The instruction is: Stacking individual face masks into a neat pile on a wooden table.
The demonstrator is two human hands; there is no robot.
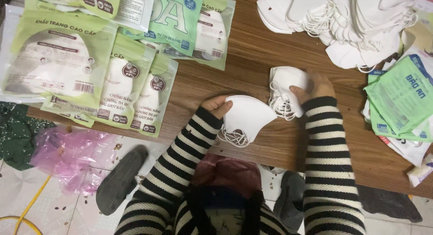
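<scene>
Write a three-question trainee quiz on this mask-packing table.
1. True or false: the left hand holds a folded white face mask.
2. What does the right hand grip? A) a small stack of white masks B) a green packet C) a sandal
3. Where does the big loose pile of white masks lie on the wooden table: far left or far right?

Key: 1 true. 2 A. 3 far right; the packaged masks lie on the left.
</scene>
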